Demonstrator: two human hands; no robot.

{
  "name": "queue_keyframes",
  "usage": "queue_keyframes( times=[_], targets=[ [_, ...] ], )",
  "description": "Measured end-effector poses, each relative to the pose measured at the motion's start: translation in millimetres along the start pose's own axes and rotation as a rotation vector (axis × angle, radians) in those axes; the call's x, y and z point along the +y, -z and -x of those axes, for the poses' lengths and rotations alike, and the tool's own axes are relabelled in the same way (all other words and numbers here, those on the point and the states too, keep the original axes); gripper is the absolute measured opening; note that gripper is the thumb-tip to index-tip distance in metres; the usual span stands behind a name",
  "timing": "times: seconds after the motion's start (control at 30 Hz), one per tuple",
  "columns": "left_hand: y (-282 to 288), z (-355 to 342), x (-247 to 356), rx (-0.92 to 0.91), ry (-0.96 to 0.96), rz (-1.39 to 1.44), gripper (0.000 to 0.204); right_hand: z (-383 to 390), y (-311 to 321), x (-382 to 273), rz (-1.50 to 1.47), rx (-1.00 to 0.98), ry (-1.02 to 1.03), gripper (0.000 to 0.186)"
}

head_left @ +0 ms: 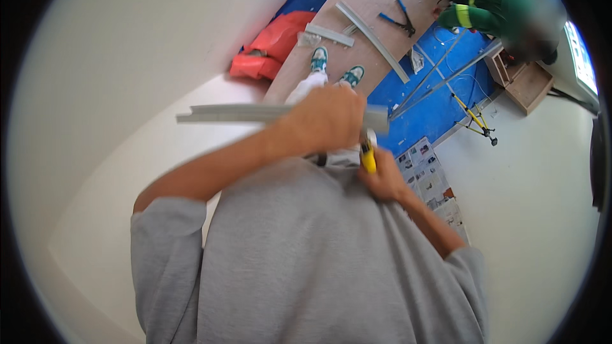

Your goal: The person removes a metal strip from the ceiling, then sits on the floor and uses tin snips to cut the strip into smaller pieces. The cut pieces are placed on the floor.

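Observation:
My left hand (325, 118) grips a long grey metal channel (236, 113) held level across my chest, its ends sticking out to the left and right of the fist. My right hand (382, 181) is closed on a yellow-handled tool (368, 156) just under the channel's right end, close to my grey sweatshirt. The tool's working end is hidden behind my left hand. My feet in teal shoes (335, 67) stand on a wooden board (376, 0) below.
More grey channel pieces (373, 41) and blue-handled pliers (398, 22) lie on the board. A red bag (274, 44) sits at its left. Another person in a green jacket (488, 0) crouches on blue sheeting (433, 105). Printed papers (430, 175) lie on the white floor.

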State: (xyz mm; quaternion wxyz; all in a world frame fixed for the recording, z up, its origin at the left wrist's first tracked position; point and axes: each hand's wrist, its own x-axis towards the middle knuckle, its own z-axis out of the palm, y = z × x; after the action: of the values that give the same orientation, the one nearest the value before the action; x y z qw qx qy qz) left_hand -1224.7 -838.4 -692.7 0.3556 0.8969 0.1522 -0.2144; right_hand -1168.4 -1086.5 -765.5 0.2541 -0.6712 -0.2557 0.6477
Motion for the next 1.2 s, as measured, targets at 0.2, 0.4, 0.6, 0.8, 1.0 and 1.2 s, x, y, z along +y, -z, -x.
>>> queue_keyframes(
  times=[0.2,0.4,0.6,0.8,1.0,1.2],
  targets=[
    [29.0,17.6,-24.8,0.131,0.256,0.202,0.031,-59.1,8.0,-1.6,-0.224,0.152,-0.051,0.034],
    [51.8,33.3,-43.5,0.155,0.29,0.487,0.026,-41.5,24.4,-17.4,-0.192,0.163,-0.022,0.047],
    [48.3,39.0,-63.0,0.127,0.212,0.864,0.013,-29.8,25.3,-22.6,-0.169,0.175,-0.068,0.048],
    [62.2,34.0,-89.1,0.088,-0.125,1.112,0.058,-26.9,18.6,-32.5,-0.17,0.219,-0.04,0.059],
    [106.8,25.3,-94.7,0.122,-0.012,1.185,0.064,-11.4,12.4,-59.6,-0.053,0.34,-0.026,0.07],
    [141.4,5.6,-98.9,-0.011,0.011,1.477,0.058,-3.0,-13.6,-86.4,-0.299,0.405,0.053,0.063]
  ],
)
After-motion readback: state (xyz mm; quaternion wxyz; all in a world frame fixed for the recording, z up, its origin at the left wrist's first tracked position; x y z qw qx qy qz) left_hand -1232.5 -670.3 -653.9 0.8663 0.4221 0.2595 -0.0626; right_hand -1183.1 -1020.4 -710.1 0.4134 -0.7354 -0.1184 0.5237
